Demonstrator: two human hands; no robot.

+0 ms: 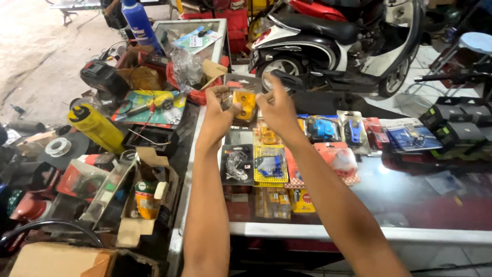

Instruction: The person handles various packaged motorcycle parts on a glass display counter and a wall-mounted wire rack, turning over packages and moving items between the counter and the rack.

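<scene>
Overhead, both hands, left and right, pinching a clear packet with a yellow part inside.

The pack between the hands is clear with a yellow part inside. On the glass counter lie more packs: one black with silver bits, one yellow with tiny dots and a blue part, one with a bright blue part, one red and pink. The bottle on the left is yellow with a black cap. The tall bottle is blue. The scooter is white and black with a black seat.
</scene>
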